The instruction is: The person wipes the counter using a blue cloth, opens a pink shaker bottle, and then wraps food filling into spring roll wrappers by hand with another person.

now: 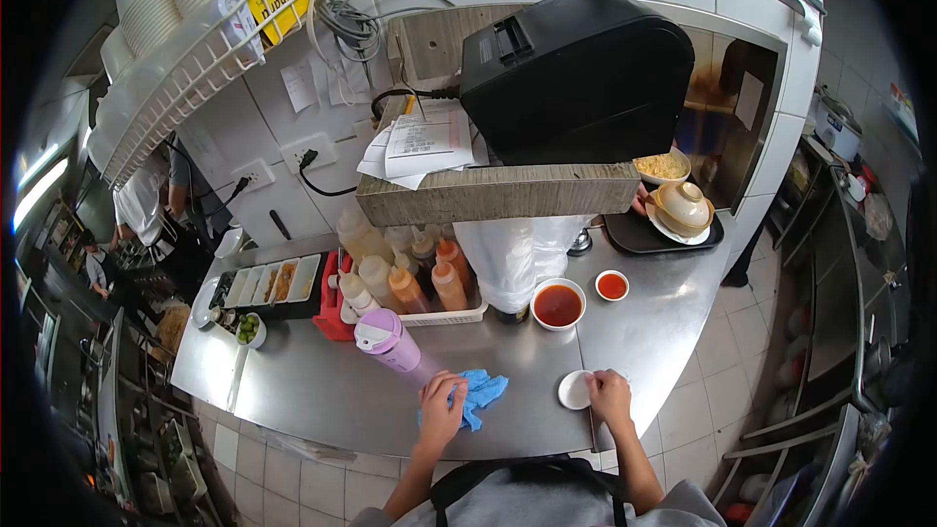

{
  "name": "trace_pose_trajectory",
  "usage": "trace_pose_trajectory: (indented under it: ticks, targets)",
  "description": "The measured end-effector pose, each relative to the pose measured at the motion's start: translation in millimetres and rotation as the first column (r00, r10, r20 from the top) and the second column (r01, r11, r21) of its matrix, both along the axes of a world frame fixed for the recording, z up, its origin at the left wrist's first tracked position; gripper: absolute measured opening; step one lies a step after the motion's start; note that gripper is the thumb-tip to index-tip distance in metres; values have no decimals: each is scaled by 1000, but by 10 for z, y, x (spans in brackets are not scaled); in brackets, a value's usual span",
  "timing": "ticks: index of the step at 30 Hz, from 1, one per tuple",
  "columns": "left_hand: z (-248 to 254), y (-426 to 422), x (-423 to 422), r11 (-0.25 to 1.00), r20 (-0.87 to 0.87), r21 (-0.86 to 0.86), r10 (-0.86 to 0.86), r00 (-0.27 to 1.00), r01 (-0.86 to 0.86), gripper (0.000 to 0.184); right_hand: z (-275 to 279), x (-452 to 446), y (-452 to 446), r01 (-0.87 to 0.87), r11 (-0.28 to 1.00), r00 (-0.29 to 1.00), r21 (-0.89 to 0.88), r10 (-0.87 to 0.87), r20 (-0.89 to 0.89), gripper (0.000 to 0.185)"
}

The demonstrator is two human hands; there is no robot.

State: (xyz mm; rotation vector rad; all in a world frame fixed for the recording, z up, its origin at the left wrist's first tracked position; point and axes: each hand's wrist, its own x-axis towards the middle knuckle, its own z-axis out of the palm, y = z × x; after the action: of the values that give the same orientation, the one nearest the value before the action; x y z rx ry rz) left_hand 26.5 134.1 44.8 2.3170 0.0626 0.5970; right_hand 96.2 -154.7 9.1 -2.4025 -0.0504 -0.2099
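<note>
On the steel counter [322,385], my left hand [444,410] rests with curled fingers on a crumpled blue cloth [481,395]. Bits of the cloth stick out on both sides of the hand. A lilac tumbler [395,344] with a whitish lid stands just beyond it. My right hand [610,398] has its fingers closed at the right edge of a small white dish [574,389]; the fingertips are partly hidden. Farther back are a white bowl of red-brown sauce [558,305] and a smaller cup of red sauce [612,285].
Squeeze bottles [405,285] crowd a white basket behind the tumbler. A black printer [576,78] sits on a shelf [498,195] overhead. At the back right, another person's hand [640,199] is beside a black tray [634,234] bearing a lidded pot [681,210]. Topping containers [268,283] stand left.
</note>
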Motion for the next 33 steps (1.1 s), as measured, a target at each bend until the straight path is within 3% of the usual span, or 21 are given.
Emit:
trace_pose_trajectory:
  ticks: [4, 12, 16, 19, 20, 24, 27, 33]
  targets:
    - [-43, 26, -10, 1000, -37, -13, -16, 999, 16, 20, -41, 108, -80, 118, 991, 990, 62, -123, 74, 25]
    - [-233, 51, -16, 992, -223, 105, -52, 973, 77, 25, 11, 134, -132, 106, 982, 994, 156, -110, 17, 27]
    - [-261, 55, -19, 991, -218, 98, -63, 974, 86, 25, 120, 138, -155, 188, 961, 982, 202, -183, -42, 26]
    - [-276, 11, -9, 982, -207, 170, -44, 977, 80, 27, 142, 165, -248, 152, 970, 988, 190, -145, -52, 26]
    - [-287, -15, -14, 973, -203, 217, -29, 979, 74, 29, 67, 172, -280, 95, 969, 995, 229, -100, 9, 26]
    - [-289, -111, 28, 957, -215, 285, 14, 976, 49, 31, -5, 144, -249, 42, 936, 999, 349, -29, -44, 24]
    - [-290, -124, 80, 962, -248, 272, 38, 968, 32, 23, -145, 118, -228, 77, 908, 996, 413, -84, -2, 24]
    - [-494, -97, 192, 947, -87, 313, 109, 990, -77, 9, -51, -29, -264, 90, 803, 996, 589, -88, -33, 23]
